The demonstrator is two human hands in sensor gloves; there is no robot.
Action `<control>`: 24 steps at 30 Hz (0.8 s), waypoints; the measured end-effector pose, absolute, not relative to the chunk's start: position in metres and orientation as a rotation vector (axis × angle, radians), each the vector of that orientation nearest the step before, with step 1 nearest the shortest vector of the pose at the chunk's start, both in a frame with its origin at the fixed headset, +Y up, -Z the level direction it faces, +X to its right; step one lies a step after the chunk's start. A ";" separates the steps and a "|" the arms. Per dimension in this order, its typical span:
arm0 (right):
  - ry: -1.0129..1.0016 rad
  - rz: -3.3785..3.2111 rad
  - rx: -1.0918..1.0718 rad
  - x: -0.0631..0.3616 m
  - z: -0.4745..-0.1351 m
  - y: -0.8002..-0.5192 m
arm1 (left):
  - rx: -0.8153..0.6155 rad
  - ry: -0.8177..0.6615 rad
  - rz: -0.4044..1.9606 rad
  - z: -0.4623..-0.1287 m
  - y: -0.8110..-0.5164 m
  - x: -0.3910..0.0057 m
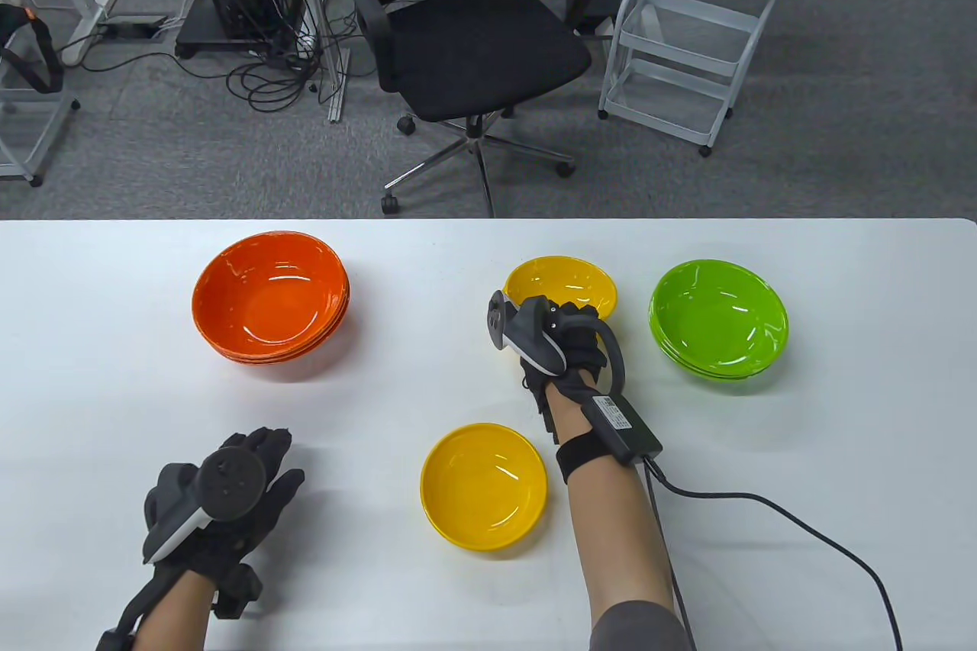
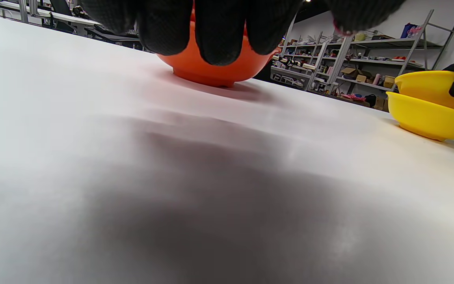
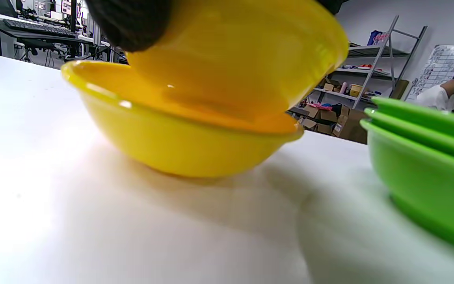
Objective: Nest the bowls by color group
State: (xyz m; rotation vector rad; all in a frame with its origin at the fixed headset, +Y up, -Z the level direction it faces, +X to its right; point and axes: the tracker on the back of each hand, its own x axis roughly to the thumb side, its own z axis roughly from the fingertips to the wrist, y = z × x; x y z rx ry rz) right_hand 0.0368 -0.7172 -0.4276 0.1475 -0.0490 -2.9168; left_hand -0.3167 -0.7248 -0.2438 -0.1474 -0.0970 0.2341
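Observation:
My right hand grips the near rim of a yellow bowl at the table's middle back. In the right wrist view this bowl is tilted, partly inside a second yellow bowl that stands on the table, with a gloved finger on its rim. A third yellow bowl stands alone near the front. A stack of orange bowls is at the back left, and a stack of green bowls at the right. My left hand rests on the table at the front left and holds nothing; its fingers point toward the orange stack.
The white table ends at its far edge. Beyond it on the floor stand an office chair and a white cart. A cable runs from my right wrist across the front right of the table.

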 end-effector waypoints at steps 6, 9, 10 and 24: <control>-0.057 -2.938 0.078 0.031 -0.422 -0.732 | -0.151 -0.093 0.232 -0.244 -0.725 -0.317; -0.110 -2.915 0.054 0.030 -0.421 -0.741 | -0.143 -0.093 0.233 -0.244 -0.723 -0.317; -0.140 -2.903 0.046 0.030 -0.421 -0.744 | -0.140 -0.094 0.233 -0.244 -0.723 -0.317; -0.036 -2.881 -0.153 0.034 -0.371 -0.706 | -0.105 -0.104 0.233 -0.243 -0.715 -0.318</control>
